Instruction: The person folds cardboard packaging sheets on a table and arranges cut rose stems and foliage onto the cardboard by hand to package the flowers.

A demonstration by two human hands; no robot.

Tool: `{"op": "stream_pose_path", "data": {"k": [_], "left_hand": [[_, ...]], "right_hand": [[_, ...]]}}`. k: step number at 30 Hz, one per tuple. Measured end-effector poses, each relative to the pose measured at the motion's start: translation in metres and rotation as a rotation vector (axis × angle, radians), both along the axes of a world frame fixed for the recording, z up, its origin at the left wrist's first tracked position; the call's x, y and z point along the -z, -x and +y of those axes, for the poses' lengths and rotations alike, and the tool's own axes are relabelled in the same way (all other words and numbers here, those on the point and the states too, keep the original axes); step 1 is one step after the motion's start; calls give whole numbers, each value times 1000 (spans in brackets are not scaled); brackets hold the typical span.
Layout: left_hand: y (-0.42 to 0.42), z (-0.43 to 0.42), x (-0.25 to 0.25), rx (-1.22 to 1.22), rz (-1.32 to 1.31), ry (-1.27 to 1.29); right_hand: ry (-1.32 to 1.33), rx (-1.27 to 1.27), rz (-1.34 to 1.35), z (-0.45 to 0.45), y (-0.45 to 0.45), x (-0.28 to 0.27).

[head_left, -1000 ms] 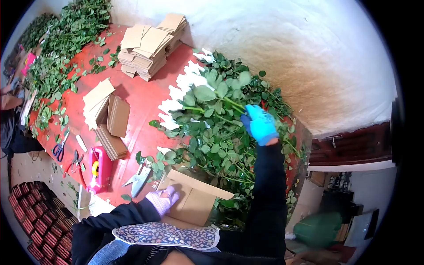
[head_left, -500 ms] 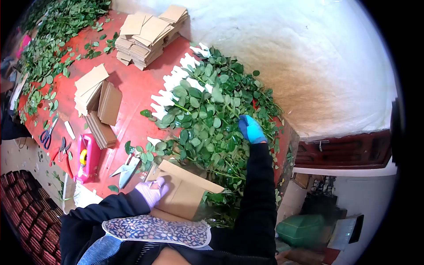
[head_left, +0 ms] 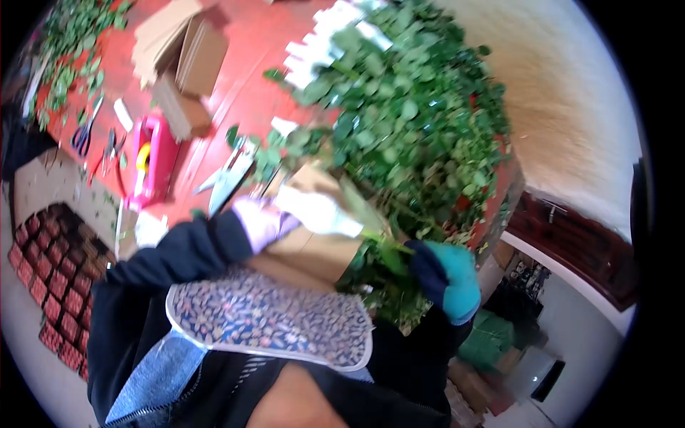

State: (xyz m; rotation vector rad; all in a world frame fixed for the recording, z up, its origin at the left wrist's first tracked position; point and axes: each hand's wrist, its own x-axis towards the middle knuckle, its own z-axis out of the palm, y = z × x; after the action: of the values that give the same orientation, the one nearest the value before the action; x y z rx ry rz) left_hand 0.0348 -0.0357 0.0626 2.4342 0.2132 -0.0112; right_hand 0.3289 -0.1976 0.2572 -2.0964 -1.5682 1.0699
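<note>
My right hand [head_left: 447, 279], in a teal and navy glove, is closed round the lower stem of a single leafy rose. Its head is covered by a white sleeve [head_left: 319, 212] and points left, across a piece of brown cardboard [head_left: 314, 251] in front of me. Close to the sleeve's tip is my left hand [head_left: 262, 222], in a lilac glove, at the cardboard's left side. Its fingers are blurred, so I cannot tell what they grip. Beyond the cardboard lies a large heap of leafy rose stems [head_left: 407, 114], several with white-sleeved heads toward the left.
Left of the cardboard, large shears [head_left: 230, 178], a pink tape dispenser [head_left: 153, 160], red-handled pliers [head_left: 110, 157] and scissors [head_left: 87, 130] lie on the red table [head_left: 250, 78]. Stacked cardboard [head_left: 182, 50] stands behind them. A wall [head_left: 564, 107] borders the table's right side.
My right hand has come back from the heap toward me, bringing a white-sleeved rose over the cardboard. My left hand has stayed beside the cardboard. The whole view has shifted.
</note>
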Motion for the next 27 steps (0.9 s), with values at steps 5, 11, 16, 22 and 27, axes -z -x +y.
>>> {"op": "stream_pose_path", "data": {"k": [5, 11, 16, 22, 27], "left_hand": [[1, 36, -15, 177, -27, -36], [-6, 43, -31, 200, 251, 54], [1, 43, -36, 219, 102, 13], [-9, 35, -56, 169, 298, 105], [-12, 29, -71, 174, 368, 76]], "right_hand": [[269, 189, 249, -73, 67, 62], [232, 52, 302, -75, 97, 101], [180, 1, 228, -76, 103, 112], [154, -56, 208, -75, 97, 109], [-98, -132, -245, -13, 57, 0]]}}
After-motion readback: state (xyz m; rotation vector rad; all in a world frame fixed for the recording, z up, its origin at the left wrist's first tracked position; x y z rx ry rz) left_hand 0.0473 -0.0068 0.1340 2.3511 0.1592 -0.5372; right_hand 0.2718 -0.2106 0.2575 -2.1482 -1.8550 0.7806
